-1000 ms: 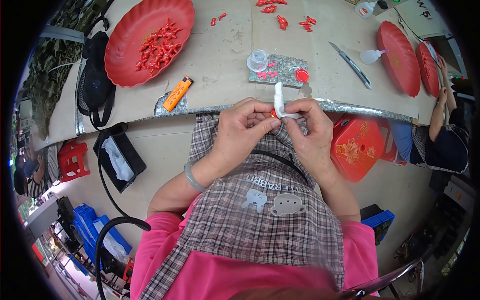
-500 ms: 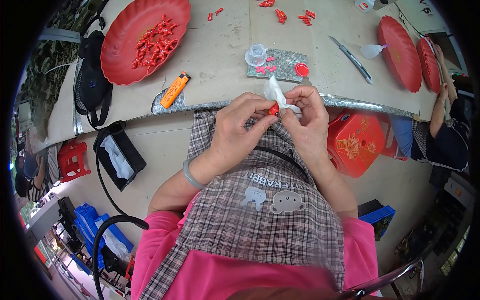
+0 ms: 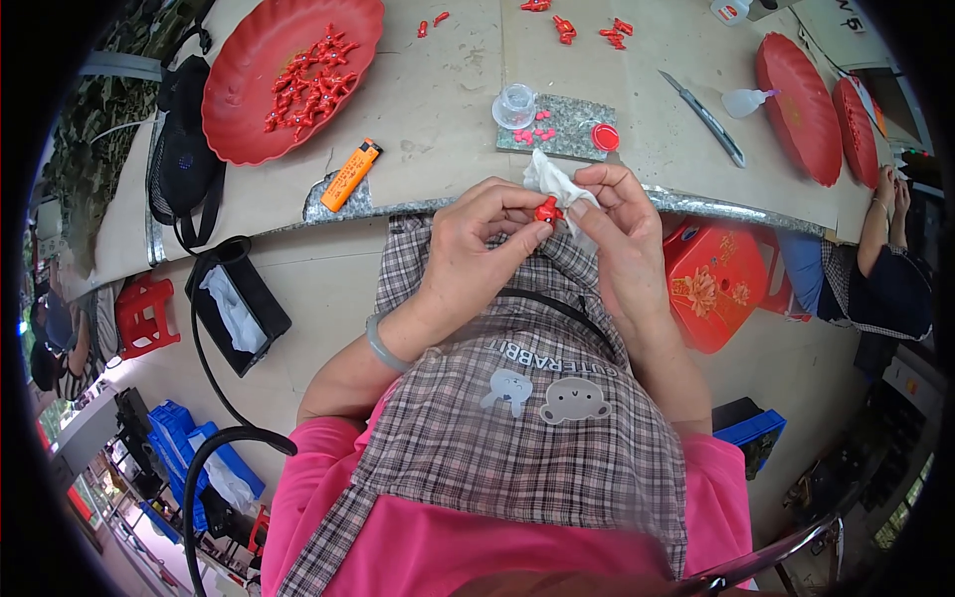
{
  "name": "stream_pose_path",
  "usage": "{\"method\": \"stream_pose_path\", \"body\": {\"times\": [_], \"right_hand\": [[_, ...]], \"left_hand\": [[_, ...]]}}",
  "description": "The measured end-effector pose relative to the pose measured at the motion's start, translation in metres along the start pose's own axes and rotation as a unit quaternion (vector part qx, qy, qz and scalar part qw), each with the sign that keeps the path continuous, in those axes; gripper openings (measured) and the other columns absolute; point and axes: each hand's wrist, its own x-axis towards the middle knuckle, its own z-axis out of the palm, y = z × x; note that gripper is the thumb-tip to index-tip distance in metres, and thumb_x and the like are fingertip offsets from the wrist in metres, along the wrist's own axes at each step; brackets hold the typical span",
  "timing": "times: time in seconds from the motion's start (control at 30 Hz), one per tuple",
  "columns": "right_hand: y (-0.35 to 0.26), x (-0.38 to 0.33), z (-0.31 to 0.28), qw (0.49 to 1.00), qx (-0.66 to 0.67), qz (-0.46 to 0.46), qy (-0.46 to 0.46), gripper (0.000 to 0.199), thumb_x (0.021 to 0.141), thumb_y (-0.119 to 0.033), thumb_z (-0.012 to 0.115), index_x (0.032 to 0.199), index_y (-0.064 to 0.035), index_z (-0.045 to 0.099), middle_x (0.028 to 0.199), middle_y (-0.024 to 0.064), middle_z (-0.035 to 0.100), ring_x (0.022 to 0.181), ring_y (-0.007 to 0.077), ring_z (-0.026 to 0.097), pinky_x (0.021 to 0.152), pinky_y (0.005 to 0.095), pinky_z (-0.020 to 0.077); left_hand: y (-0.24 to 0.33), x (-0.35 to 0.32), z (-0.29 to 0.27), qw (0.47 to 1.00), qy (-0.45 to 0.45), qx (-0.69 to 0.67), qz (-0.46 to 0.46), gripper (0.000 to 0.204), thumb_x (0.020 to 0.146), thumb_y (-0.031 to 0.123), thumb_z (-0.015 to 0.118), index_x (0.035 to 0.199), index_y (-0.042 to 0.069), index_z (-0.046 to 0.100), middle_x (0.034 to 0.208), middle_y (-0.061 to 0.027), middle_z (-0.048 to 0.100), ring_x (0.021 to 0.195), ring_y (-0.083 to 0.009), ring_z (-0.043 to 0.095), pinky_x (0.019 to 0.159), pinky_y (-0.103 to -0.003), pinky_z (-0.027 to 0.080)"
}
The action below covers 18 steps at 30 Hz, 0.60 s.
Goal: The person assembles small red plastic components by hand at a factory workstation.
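Observation:
Between thumb and fingertips, my left hand (image 3: 468, 242) pinches a small glossy red figurine (image 3: 547, 212) in front of the table edge. My right hand (image 3: 625, 234) grips a crumpled white tissue (image 3: 554, 179), which lies right beside the figurine and seems to touch it. Just beyond my hands sits a speckled grey stone slab (image 3: 572, 117) bearing a clear plastic cup (image 3: 514, 106), several pink bits (image 3: 537, 132) and a red round cap (image 3: 605, 137). More red figurines (image 3: 314, 85) are heaped in a big red scalloped dish (image 3: 234, 129) at the far left.
An orange lighter (image 3: 352, 175) lies left of my hands, a utility knife (image 3: 704, 119) to the right. Beyond are a squeeze bottle (image 3: 746, 101), another red dish (image 3: 796, 109) and loose red pieces (image 3: 564, 30). A red stool (image 3: 711, 289) stands under the table; a co-worker's arms (image 3: 880, 214) show far right.
My right hand has drawn slightly away to the right with the tissue, uncovering more of the red figurine. My left hand keeps its pinch almost in place.

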Motion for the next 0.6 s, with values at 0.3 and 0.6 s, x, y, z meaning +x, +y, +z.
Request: {"method": "stream_pose_path", "body": {"times": [0.3, 0.6], "right_hand": [[-0.001, 0.003, -0.008, 1.000, 0.030, 0.001, 0.002, 0.025, 0.091, 0.004, 0.059, 0.115, -0.0008, 0.056, 0.107, 0.0080, 0.064, 0.098, 0.0111, 0.060, 0.084, 0.0245, 0.0483], [-0.005, 0.002, -0.015, 0.997, -0.038, 0.032, -0.058, 0.021, 0.088, 0.005, 0.063, 0.109, 0.0009, 0.059, 0.107, 0.0085, 0.063, 0.097, 0.0109, 0.061, 0.083, 0.0257, 0.0507]], "left_hand": [[0.001, -0.002, -0.004, 0.980, -0.037, -0.150, -0.124, 0.023, 0.088, -0.003, 0.068, 0.110, -0.005, 0.062, 0.101, -0.0072, 0.065, 0.096, -0.0148, 0.068, 0.085, -0.025, 0.057], [0.000, -0.001, -0.004, 0.983, -0.069, -0.147, -0.080, 0.020, 0.090, -0.004, 0.064, 0.110, -0.005, 0.061, 0.108, -0.0072, 0.061, 0.100, -0.0148, 0.066, 0.090, -0.026, 0.055]]}}
